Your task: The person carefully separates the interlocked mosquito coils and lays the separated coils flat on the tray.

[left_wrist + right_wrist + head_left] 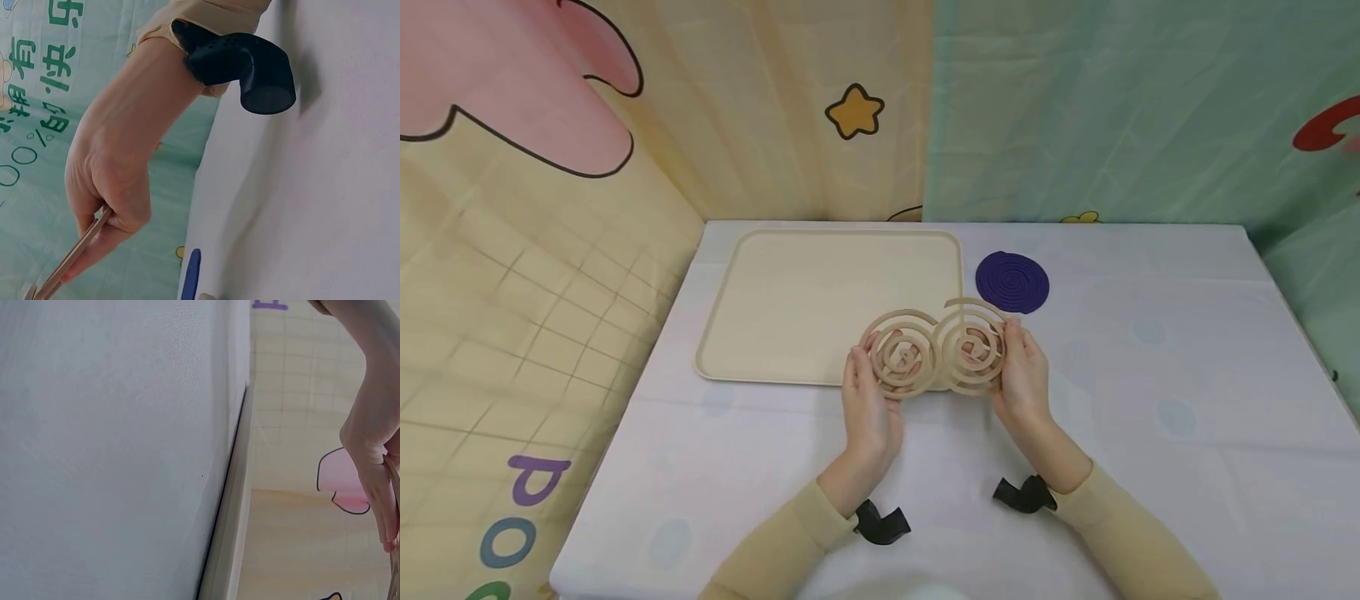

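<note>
Both hands hold up a flat beige piece [935, 354] made of two joined open spirals, above the front right corner of the tray. My left hand [871, 408] grips its left edge, with fingers visible behind through the gaps. At the opposite edge, my right hand [1024, 375] pinches it between thumb and fingers. Seen nearly edge-on in the left wrist view, the spiral piece [72, 259] is thin and tilted, between thumb and fingers of the left hand [115, 175]. The right wrist view catches only part of the right hand [372, 437] at its edge.
A shallow cream tray [820, 300] lies on the white-covered table [1150, 433], left of centre. Right of the tray lies a round dark purple coiled mat [1012, 283]. Patterned curtains [1037, 108] hang behind the table. Black wrist mounts [883, 525] hang at both cuffs.
</note>
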`<action>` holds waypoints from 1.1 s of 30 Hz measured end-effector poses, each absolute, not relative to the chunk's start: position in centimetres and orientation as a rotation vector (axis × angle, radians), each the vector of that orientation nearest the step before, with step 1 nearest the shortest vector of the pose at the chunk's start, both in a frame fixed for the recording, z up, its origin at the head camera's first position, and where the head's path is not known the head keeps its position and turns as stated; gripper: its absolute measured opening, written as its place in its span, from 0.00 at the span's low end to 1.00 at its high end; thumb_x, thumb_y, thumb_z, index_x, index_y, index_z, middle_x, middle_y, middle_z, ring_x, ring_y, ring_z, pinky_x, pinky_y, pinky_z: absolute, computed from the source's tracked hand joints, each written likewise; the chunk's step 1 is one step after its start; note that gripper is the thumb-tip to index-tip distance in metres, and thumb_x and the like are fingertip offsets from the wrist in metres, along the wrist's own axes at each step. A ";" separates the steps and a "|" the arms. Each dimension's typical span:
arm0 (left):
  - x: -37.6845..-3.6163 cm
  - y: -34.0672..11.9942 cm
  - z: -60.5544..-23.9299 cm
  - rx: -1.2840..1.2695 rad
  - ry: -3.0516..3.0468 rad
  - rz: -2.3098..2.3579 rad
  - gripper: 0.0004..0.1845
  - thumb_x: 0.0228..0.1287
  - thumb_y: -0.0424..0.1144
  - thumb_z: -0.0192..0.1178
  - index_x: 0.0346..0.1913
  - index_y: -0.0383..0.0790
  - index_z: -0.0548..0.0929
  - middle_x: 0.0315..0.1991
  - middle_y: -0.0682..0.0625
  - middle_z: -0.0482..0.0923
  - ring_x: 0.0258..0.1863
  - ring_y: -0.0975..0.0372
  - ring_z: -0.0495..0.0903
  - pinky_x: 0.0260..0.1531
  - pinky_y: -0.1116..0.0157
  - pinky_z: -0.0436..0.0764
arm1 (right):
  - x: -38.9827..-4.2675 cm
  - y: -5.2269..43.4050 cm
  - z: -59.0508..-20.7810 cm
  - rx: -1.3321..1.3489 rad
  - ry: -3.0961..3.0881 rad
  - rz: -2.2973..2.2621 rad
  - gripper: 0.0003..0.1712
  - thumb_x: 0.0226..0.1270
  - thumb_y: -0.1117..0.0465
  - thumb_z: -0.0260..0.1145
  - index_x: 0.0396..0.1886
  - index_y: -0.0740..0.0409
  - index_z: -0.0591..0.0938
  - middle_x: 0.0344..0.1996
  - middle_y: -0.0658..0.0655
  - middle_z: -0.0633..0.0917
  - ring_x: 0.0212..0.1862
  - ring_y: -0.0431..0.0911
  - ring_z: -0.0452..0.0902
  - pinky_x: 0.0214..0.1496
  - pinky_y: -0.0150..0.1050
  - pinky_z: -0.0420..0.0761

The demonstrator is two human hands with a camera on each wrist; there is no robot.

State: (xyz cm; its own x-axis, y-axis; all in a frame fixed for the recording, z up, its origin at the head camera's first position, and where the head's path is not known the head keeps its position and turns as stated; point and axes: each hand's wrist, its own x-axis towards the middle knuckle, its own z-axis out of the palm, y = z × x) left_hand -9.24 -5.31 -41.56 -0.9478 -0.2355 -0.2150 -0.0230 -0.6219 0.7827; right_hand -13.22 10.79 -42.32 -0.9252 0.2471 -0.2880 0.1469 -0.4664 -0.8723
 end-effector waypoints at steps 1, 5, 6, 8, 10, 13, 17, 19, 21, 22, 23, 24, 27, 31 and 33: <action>-9.2 -5.5 -41.6 0.449 -1.297 -2.694 0.25 0.81 0.51 0.32 0.67 0.39 0.67 0.67 0.43 0.71 0.67 0.55 0.72 0.62 0.60 0.77 | -13.2 10.9 -42.3 -0.580 -1.608 2.594 0.18 0.80 0.49 0.46 0.42 0.56 0.76 0.34 0.46 0.83 0.37 0.33 0.83 0.40 0.23 0.83; -9.4 -6.5 -41.5 0.443 -1.306 -2.713 0.26 0.81 0.51 0.30 0.67 0.39 0.65 0.68 0.43 0.69 0.68 0.55 0.71 0.61 0.63 0.77 | -13.1 11.4 -42.3 -0.516 -1.628 2.712 0.20 0.80 0.47 0.43 0.53 0.56 0.73 0.47 0.48 0.78 0.51 0.33 0.79 0.56 0.24 0.78; -9.5 -6.8 -41.5 0.447 -1.306 -2.719 0.26 0.82 0.50 0.29 0.67 0.39 0.65 0.68 0.43 0.68 0.68 0.56 0.71 0.61 0.63 0.77 | -13.2 11.5 -42.3 -0.500 -1.627 2.737 0.20 0.80 0.47 0.43 0.54 0.55 0.72 0.49 0.48 0.77 0.53 0.33 0.77 0.59 0.24 0.76; -9.8 -7.4 -41.4 0.467 -1.303 -2.732 0.26 0.81 0.51 0.29 0.67 0.39 0.65 0.67 0.43 0.69 0.68 0.56 0.71 0.60 0.64 0.78 | -13.3 11.8 -42.3 -0.484 -1.622 2.775 0.19 0.80 0.47 0.45 0.54 0.55 0.72 0.50 0.47 0.77 0.54 0.32 0.76 0.60 0.23 0.75; -10.1 -8.0 -41.3 0.473 -1.298 -2.742 0.26 0.82 0.50 0.28 0.67 0.38 0.64 0.67 0.43 0.68 0.68 0.56 0.71 0.61 0.63 0.77 | -13.5 12.0 -42.4 -0.491 -1.620 2.795 0.18 0.79 0.48 0.47 0.54 0.54 0.73 0.50 0.47 0.77 0.53 0.32 0.77 0.59 0.23 0.76; -10.7 -8.8 -41.3 0.482 -1.301 -2.749 0.26 0.81 0.50 0.28 0.68 0.38 0.64 0.68 0.43 0.67 0.69 0.57 0.69 0.64 0.63 0.74 | -14.0 12.1 -42.4 -0.474 -1.635 2.822 0.21 0.79 0.49 0.47 0.59 0.59 0.72 0.53 0.49 0.77 0.53 0.32 0.77 0.58 0.23 0.76; -11.7 -10.3 -41.4 0.485 -1.343 -2.748 0.25 0.82 0.49 0.29 0.68 0.38 0.63 0.69 0.45 0.64 0.71 0.59 0.67 0.67 0.66 0.71 | -14.7 12.0 -42.4 -0.403 -1.695 2.860 0.30 0.81 0.51 0.43 0.72 0.65 0.61 0.66 0.55 0.69 0.64 0.35 0.70 0.63 0.23 0.72; -12.5 -11.1 -41.7 0.496 -1.369 -2.746 0.25 0.82 0.48 0.31 0.69 0.37 0.63 0.70 0.44 0.64 0.71 0.59 0.66 0.66 0.69 0.71 | -15.3 11.8 -42.4 -0.377 -1.727 2.880 0.31 0.82 0.52 0.41 0.75 0.66 0.57 0.67 0.55 0.67 0.66 0.35 0.67 0.63 0.22 0.72; -13.3 -12.1 -42.1 0.501 -1.396 -2.742 0.25 0.82 0.46 0.33 0.70 0.34 0.63 0.70 0.43 0.64 0.71 0.59 0.66 0.64 0.71 0.72 | -15.9 11.6 -42.5 -0.367 -1.746 2.902 0.30 0.82 0.53 0.41 0.75 0.66 0.58 0.64 0.54 0.71 0.63 0.34 0.70 0.61 0.22 0.73; -13.7 -12.7 -42.3 0.506 -1.398 -2.748 0.25 0.82 0.46 0.34 0.70 0.33 0.63 0.70 0.43 0.64 0.71 0.59 0.66 0.64 0.71 0.73 | -16.3 11.5 -42.5 -0.369 -1.740 2.921 0.29 0.82 0.53 0.41 0.73 0.65 0.60 0.60 0.52 0.74 0.60 0.33 0.73 0.59 0.22 0.75; -14.2 -13.2 -42.6 0.524 -1.393 -2.752 0.25 0.82 0.45 0.35 0.70 0.33 0.63 0.70 0.42 0.64 0.70 0.59 0.67 0.62 0.72 0.74 | -16.6 11.4 -42.6 -0.375 -1.746 2.931 0.27 0.82 0.54 0.42 0.71 0.65 0.63 0.55 0.50 0.77 0.55 0.32 0.75 0.55 0.21 0.76; -14.5 -13.6 -42.9 0.537 -1.403 -2.753 0.25 0.81 0.44 0.36 0.70 0.33 0.63 0.70 0.42 0.64 0.70 0.59 0.68 0.61 0.72 0.75 | -17.0 11.3 -42.7 -0.378 -1.750 2.939 0.24 0.82 0.54 0.41 0.68 0.64 0.65 0.50 0.47 0.79 0.50 0.31 0.77 0.51 0.21 0.77; -15.6 -14.9 -43.6 0.603 -1.423 -2.754 0.24 0.81 0.43 0.40 0.70 0.33 0.65 0.69 0.43 0.66 0.68 0.59 0.71 0.59 0.72 0.77 | -18.0 11.0 -43.1 -0.386 -1.792 2.940 0.19 0.82 0.56 0.42 0.62 0.62 0.68 0.39 0.44 0.80 0.38 0.29 0.76 0.40 0.19 0.77; -16.8 -16.1 -44.1 0.670 -1.600 -2.675 0.23 0.80 0.42 0.42 0.69 0.33 0.66 0.65 0.44 0.69 0.65 0.60 0.73 0.58 0.74 0.77 | -19.1 10.5 -43.6 -0.361 -1.934 2.916 0.24 0.82 0.58 0.41 0.70 0.64 0.63 0.42 0.45 0.76 0.40 0.29 0.73 0.41 0.19 0.75; -17.3 -16.6 -44.2 0.687 -1.707 -2.625 0.22 0.80 0.42 0.41 0.68 0.32 0.66 0.65 0.44 0.69 0.65 0.60 0.72 0.59 0.74 0.76 | -19.6 10.3 -43.8 -0.331 -2.020 2.912 0.27 0.82 0.59 0.41 0.73 0.67 0.59 0.45 0.46 0.75 0.42 0.30 0.73 0.42 0.19 0.75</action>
